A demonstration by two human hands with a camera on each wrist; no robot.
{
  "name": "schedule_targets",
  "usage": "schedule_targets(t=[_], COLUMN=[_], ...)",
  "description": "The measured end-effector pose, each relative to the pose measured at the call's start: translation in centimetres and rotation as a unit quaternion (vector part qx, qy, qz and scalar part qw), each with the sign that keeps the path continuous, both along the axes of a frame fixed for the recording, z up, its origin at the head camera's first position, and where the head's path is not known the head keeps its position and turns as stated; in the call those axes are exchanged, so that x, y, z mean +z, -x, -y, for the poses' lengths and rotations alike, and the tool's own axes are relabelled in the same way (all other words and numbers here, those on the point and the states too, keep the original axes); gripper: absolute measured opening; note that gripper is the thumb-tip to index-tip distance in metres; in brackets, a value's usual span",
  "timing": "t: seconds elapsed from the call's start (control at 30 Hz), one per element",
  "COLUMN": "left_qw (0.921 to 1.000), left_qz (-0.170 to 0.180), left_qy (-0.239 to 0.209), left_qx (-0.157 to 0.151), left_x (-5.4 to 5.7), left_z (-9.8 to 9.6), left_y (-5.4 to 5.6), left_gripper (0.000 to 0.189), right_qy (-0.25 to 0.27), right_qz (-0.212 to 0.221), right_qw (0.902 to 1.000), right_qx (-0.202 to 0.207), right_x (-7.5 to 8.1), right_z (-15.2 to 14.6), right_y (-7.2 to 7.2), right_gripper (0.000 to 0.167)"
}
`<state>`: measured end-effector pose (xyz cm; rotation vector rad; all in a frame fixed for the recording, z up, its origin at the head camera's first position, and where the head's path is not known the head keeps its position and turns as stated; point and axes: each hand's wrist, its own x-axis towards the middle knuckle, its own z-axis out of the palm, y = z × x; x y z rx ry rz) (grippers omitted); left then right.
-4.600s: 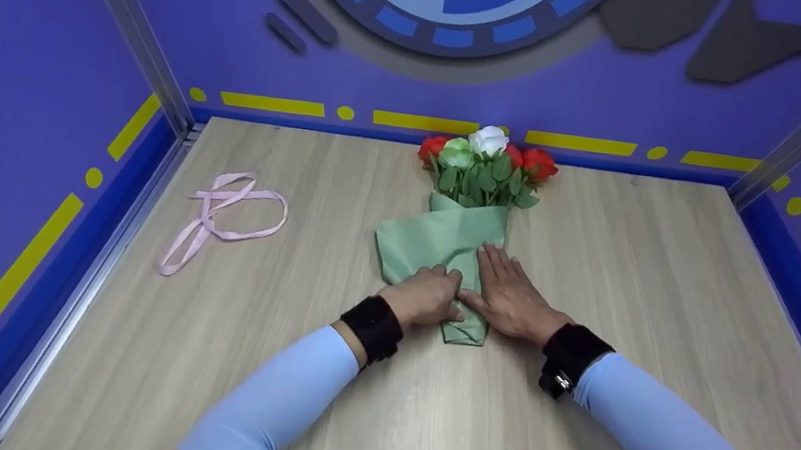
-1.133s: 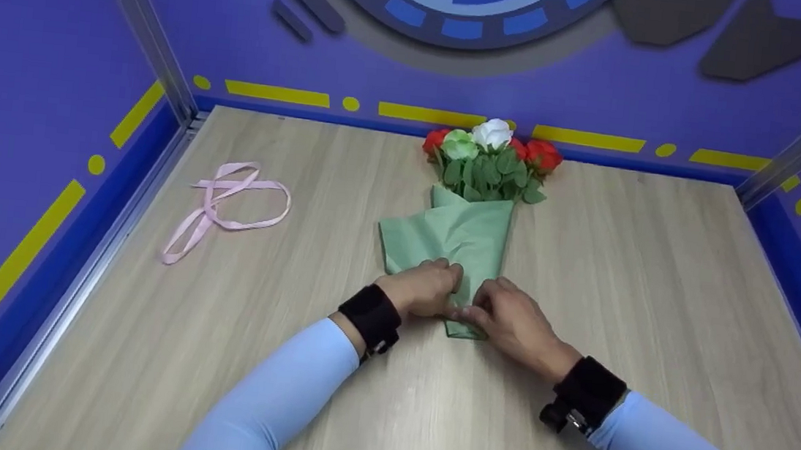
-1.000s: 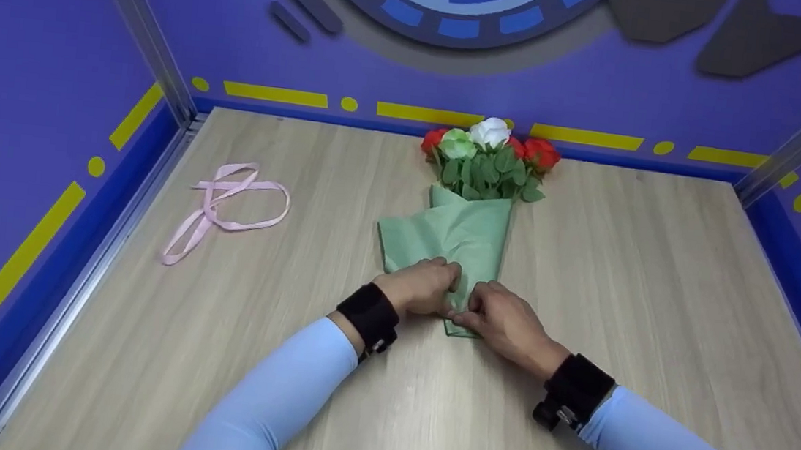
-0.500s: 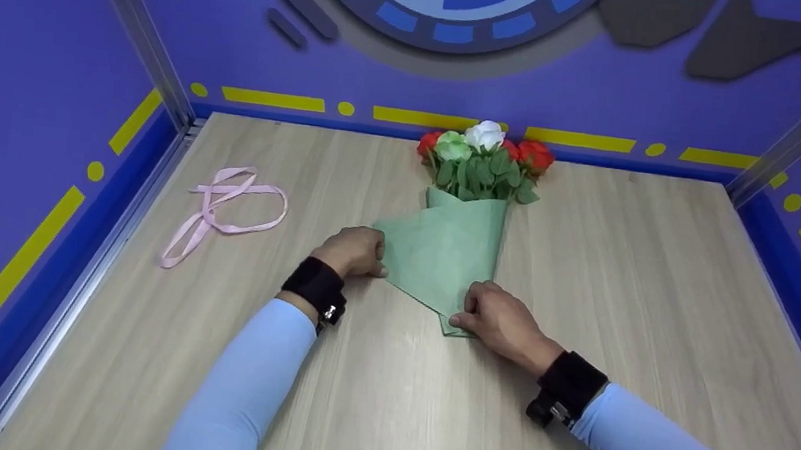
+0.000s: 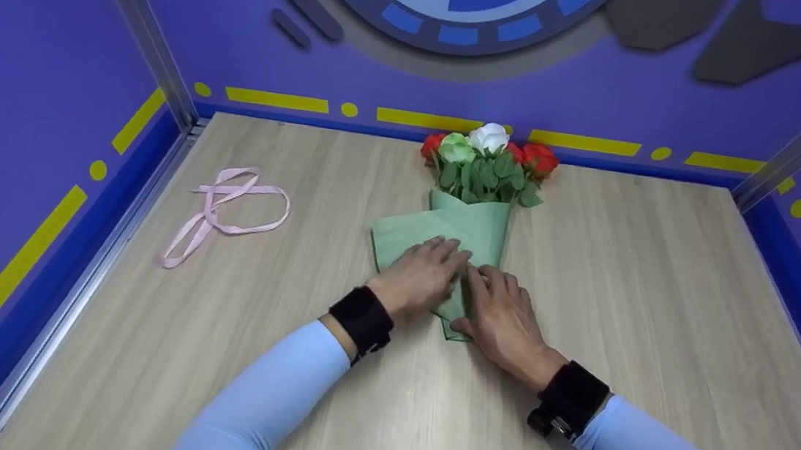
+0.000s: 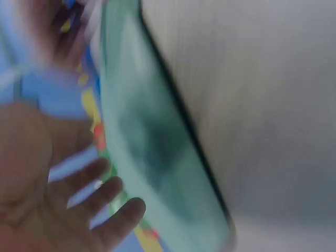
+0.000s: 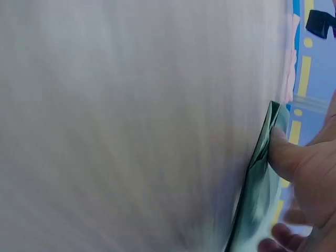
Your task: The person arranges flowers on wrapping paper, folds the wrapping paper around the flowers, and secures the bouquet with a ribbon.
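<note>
A bouquet of red, white and pale green roses [image 5: 489, 139] lies on the wooden table, its stems wrapped in green paper [image 5: 407, 233]. A wide flap of the paper sticks out to the left. My left hand [image 5: 421, 278] is over the middle of the wrap with its fingers loosely extended. In the blurred left wrist view, those fingers [image 6: 118, 223] are spread and grip nothing. My right hand [image 5: 505, 320] rests on the wrap's right side, fingers stretched forward. Its thumb [image 7: 286, 155] presses the paper near the narrow bottom end in the right wrist view.
A pink ribbon [image 5: 246, 229] lies loosely looped on the left of the wooden table [image 5: 643, 300]. Blue-purple panels [image 5: 399, 81] with yellow markings enclose the back and both sides. The flower heads are close to the back panel.
Half a second ago my left hand held the flap's left edge; it has since moved right, onto the wrap's middle. My right hand's curled fingers have straightened. The ribbon stays in place.
</note>
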<state>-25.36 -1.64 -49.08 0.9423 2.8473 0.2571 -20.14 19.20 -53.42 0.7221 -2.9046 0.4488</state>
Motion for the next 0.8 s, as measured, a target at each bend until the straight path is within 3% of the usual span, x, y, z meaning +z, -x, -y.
schedule_targets(t=[0.1,0.17,0.27,0.47,0.57,0.67,0.73,0.8], left_qw=[0.9957,0.9924,0.9905,0.99,0.9889,0.9846,0.9791,0.9754], left_qz=[0.08,0.108,0.125,0.123,0.124,0.14,0.148,0.131], left_qy=[0.045,0.058,0.057,0.069,0.075,0.067,0.071,0.089], left_qx=[-0.01,-0.005,-0.006,0.003,0.032,0.082,0.119,0.154], left_x=[-0.6,-1.0,-1.4,-1.7,-1.4,-0.9,-0.4,0.3], left_z=[-0.8,-0.8,-0.4,1.3,2.4,3.2,3.3,3.1], left_y=[0.1,0.5,1.1,1.7,1.9,2.1,2.0,1.7], left_gripper=[0.078,0.086,0.092,0.106,0.109,0.103,0.096,0.08], right_qy=[-0.03,-0.044,-0.056,-0.063,-0.064,-0.065,-0.07,-0.071], right_qz=[0.047,0.09,0.123,0.133,0.138,0.14,0.144,0.143], right_qw=[0.9982,0.9943,0.9899,0.9877,0.9869,0.9866,0.9859,0.9862], right_qx=[0.024,0.034,0.042,0.052,0.052,0.052,0.049,0.046], right_x=[-0.1,-0.1,-0.2,-0.1,0.0,0.1,0.1,0.1], right_z=[-0.5,-0.9,-1.2,-1.4,-1.5,-1.5,-1.4,-1.3], right_y=[-0.1,-0.1,0.0,0.2,0.1,0.0,0.0,0.0], right_gripper=[0.082,0.077,0.075,0.076,0.076,0.076,0.076,0.076])
